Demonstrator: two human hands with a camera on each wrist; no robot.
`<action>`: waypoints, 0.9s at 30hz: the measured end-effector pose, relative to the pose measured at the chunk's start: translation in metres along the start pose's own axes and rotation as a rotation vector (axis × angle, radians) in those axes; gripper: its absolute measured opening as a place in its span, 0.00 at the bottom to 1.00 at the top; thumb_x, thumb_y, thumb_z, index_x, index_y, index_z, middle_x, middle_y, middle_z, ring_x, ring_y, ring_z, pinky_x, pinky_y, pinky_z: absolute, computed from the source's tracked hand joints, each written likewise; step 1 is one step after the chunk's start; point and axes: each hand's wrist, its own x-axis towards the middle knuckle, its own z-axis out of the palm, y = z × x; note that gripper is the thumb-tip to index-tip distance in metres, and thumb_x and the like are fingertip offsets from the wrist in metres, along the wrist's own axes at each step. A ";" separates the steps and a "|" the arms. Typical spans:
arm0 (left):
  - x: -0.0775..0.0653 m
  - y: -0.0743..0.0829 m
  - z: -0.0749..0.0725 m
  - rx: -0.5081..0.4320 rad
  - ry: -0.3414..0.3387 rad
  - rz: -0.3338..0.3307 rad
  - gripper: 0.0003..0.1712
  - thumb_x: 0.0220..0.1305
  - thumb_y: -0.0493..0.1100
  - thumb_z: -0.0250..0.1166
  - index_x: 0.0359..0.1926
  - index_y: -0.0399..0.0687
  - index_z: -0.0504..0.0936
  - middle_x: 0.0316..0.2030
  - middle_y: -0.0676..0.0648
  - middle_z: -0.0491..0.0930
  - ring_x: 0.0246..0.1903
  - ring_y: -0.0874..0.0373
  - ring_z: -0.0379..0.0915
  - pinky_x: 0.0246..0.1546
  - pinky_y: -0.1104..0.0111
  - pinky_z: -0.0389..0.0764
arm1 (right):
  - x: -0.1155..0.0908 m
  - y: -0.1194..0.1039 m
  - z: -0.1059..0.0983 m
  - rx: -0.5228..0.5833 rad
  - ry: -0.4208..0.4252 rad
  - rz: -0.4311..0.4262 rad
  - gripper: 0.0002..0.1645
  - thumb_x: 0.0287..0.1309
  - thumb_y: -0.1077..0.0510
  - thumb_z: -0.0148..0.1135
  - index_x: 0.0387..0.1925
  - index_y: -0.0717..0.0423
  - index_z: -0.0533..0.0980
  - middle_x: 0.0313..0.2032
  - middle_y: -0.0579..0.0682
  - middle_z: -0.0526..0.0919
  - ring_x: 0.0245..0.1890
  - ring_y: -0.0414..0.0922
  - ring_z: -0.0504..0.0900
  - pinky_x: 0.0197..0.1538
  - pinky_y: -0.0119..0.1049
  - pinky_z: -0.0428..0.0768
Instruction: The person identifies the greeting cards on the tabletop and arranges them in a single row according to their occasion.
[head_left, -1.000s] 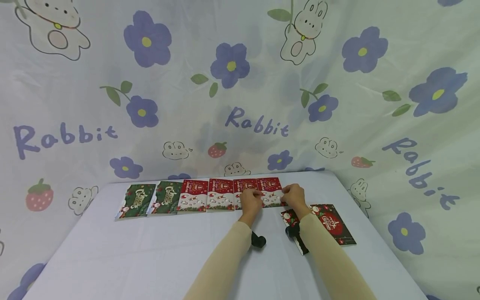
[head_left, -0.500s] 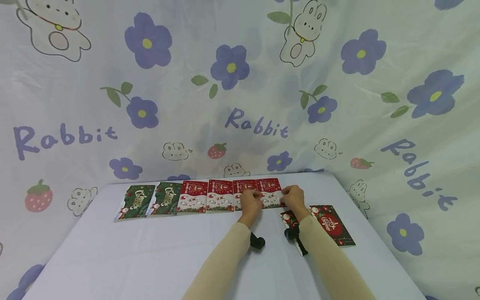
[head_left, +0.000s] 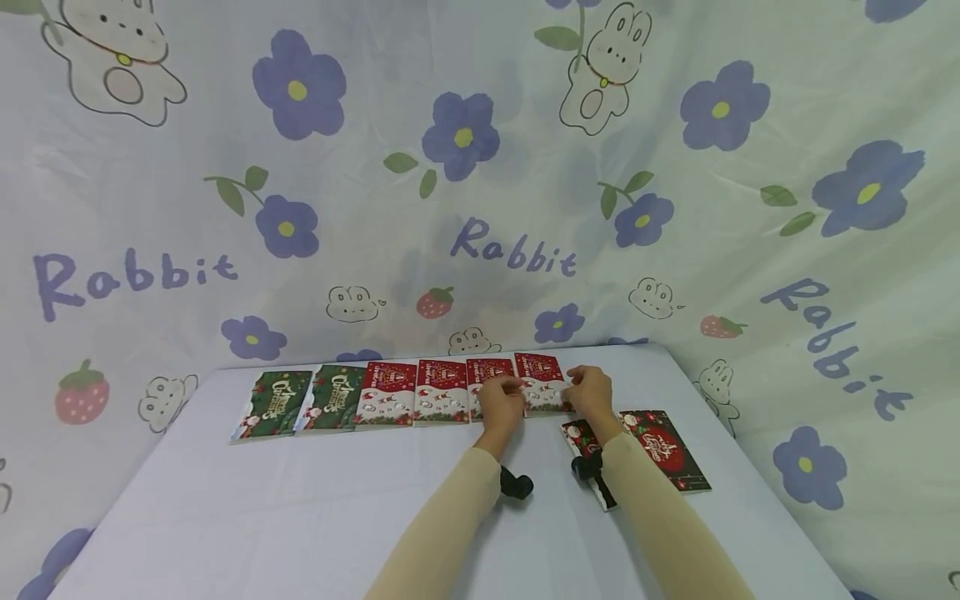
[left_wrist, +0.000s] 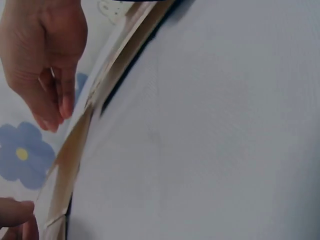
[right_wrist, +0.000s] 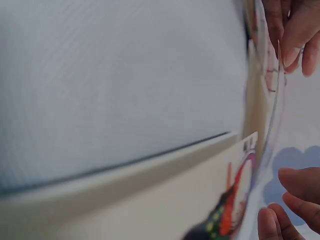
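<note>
My left hand (head_left: 501,408) bends over the seam between the last two red Christmas cards. Its thumb and fingers pinch a thin card edge, as the right wrist view shows that left hand (right_wrist: 295,32) from the side. The rightmost red Christmas card (head_left: 542,385) lies slightly askew at the row's end. Beside its right edge is my right hand (head_left: 591,396), thumb and fingers spread apart. In the left wrist view, the right hand (left_wrist: 45,60) hangs clear of the card edge (left_wrist: 70,155). The third red card (head_left: 480,372) is partly hidden by the left hand.
Two green cards (head_left: 273,404) and two more red cards (head_left: 441,392) continue the row leftward. Nearer me on the right lie a dark card with a red circle (head_left: 660,446) and another dark card (head_left: 573,433), partly under the right wrist. A patterned curtain (head_left: 390,275) stands behind the white table (head_left: 300,517).
The rightmost red card has shifted slightly away from me and turned a little. My right fingers have drawn slightly off its edge, while the left hand has stayed nearly in place.
</note>
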 end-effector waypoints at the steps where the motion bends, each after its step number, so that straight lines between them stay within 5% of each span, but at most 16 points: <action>1: -0.001 0.002 -0.001 -0.017 0.007 0.008 0.15 0.55 0.17 0.61 0.37 0.32 0.89 0.33 0.41 0.85 0.36 0.51 0.81 0.39 0.61 0.86 | -0.001 -0.001 -0.002 0.010 0.006 -0.006 0.23 0.57 0.68 0.74 0.55 0.69 0.82 0.47 0.64 0.84 0.48 0.59 0.81 0.53 0.53 0.81; 13: -0.032 0.019 -0.013 -0.127 0.016 0.072 0.10 0.57 0.21 0.72 0.39 0.35 0.89 0.35 0.43 0.87 0.35 0.55 0.83 0.37 0.69 0.85 | -0.032 -0.024 -0.028 0.164 0.054 -0.037 0.21 0.63 0.64 0.73 0.57 0.66 0.83 0.52 0.66 0.83 0.52 0.59 0.81 0.56 0.53 0.81; 21: -0.063 0.039 -0.017 -0.161 -0.042 0.046 0.10 0.57 0.24 0.75 0.39 0.35 0.88 0.39 0.37 0.87 0.36 0.57 0.83 0.38 0.71 0.85 | -0.057 -0.027 -0.054 0.200 0.066 -0.058 0.20 0.66 0.60 0.72 0.57 0.64 0.83 0.54 0.65 0.83 0.53 0.59 0.82 0.56 0.54 0.82; 27: -0.081 0.049 -0.017 -0.186 -0.087 0.009 0.10 0.56 0.24 0.75 0.38 0.38 0.89 0.36 0.40 0.86 0.35 0.58 0.82 0.37 0.72 0.86 | -0.072 -0.018 -0.069 0.184 0.080 -0.054 0.20 0.67 0.60 0.71 0.57 0.63 0.83 0.53 0.64 0.84 0.52 0.58 0.83 0.54 0.53 0.83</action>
